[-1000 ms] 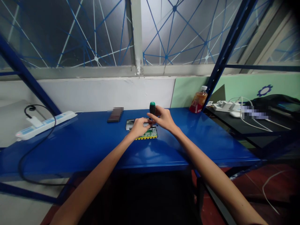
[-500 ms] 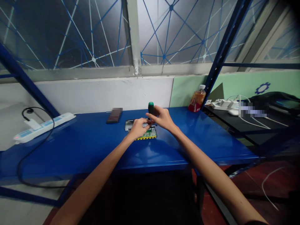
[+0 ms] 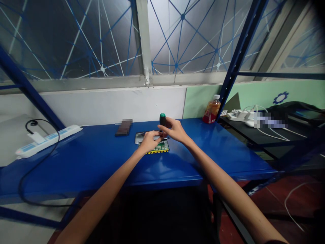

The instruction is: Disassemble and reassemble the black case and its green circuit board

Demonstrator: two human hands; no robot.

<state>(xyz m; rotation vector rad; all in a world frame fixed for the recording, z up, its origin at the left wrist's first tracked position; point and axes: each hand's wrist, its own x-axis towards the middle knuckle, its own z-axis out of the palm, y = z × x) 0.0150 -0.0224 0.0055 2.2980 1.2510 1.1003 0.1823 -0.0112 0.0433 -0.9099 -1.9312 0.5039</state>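
Right hand (image 3: 175, 130) fingers wrapped around an upright screwdriver (image 3: 163, 120), tip down on the circuit board (image 3: 157, 146); left hand (image 3: 148, 141) fingers curled, pressing the board flat mid-bench (image 3: 101, 156). Looks like screw-driving in progress; next move needs the tip kept seated and upright.

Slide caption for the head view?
Right hand holds a green-capped screwdriver upright over a circuit board; left hand steadies it.

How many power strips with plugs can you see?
2. One white power strip lies at the left end of the blue table. Another power strip sits on the dark shelf at right, past the orange bottle. More may be hidden.
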